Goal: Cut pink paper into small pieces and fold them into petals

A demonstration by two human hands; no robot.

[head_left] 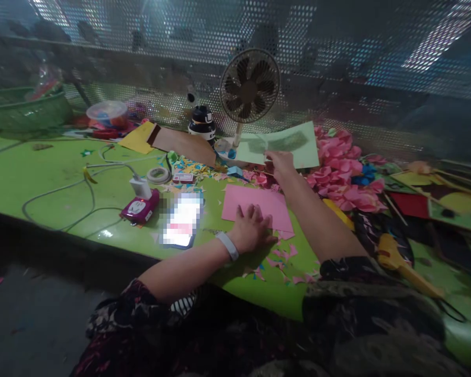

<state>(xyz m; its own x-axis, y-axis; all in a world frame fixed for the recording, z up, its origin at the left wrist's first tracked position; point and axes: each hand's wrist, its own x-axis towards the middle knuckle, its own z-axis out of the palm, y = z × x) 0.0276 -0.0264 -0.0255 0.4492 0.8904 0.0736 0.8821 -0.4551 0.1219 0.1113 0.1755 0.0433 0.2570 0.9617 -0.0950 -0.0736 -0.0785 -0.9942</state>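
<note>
Clock is centred on the pink sheet, 12 pointing away from the seated person. Nearest: pink paper scraps (291, 250) loose on the green table (8, 178) at 5. Yellow-handled object (412, 275) at 4, cord loop on its end.

Left hand (253, 228): palm down, fingers slightly spread, resting flat on the pink sheet (255, 198), which lies directly in front of the person. Pale band (227, 246) on that wrist.

Phone (181, 222) at 9, screen lit, content blurred out. Beyond it, same direction, a purple socket block (139, 208) with a white plug (140, 187) in it. Tape roll (159, 175) at 10, blue block (234, 172) at 11.

Right hand (280, 162) out at 1, fingers curled, at the near edge of a pale green sheet (308, 144). Can't tell whether it's pinching anything. Pink petal heap (337, 173) at 2.

Back row: dark bottle (201, 123) at 11, green basket (27, 112) at 10, fan (250, 86) at 12, perforated panel (322, 57) behind.
</note>
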